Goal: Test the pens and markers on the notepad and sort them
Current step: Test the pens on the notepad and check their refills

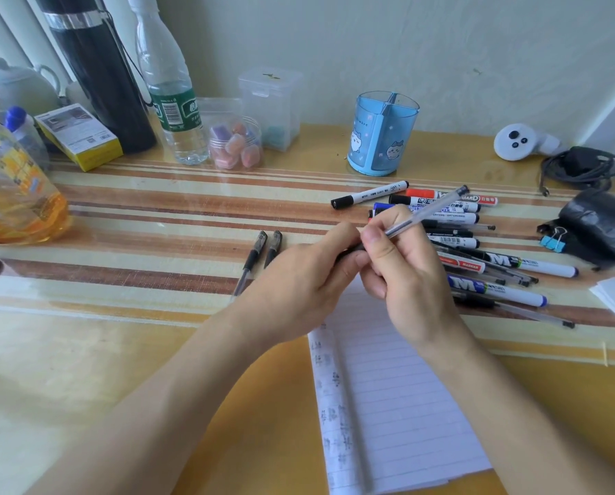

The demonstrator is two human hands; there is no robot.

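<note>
My right hand (402, 276) grips a clear-barrelled gel pen (431, 210) that slants up to the right above the lined notepad (388, 405). My left hand (299, 284) pinches the pen's dark lower end, which is mostly hidden between the fingers. Two black capped gel pens (263, 253) lie side by side left of my hands. A pile of several markers and pens (470, 241) lies to the right of my hands, with one black-capped white marker (368, 195) a little apart at its upper left.
A blue divided pen holder (383, 135) stands at the back. Bottles (172, 83), a thermos (98, 66), a yellow box (81, 137) and a jar of erasers (236, 144) line the back left. A black pouch (599, 223), binder clip (554, 239), cable and white controller (517, 141) sit at right.
</note>
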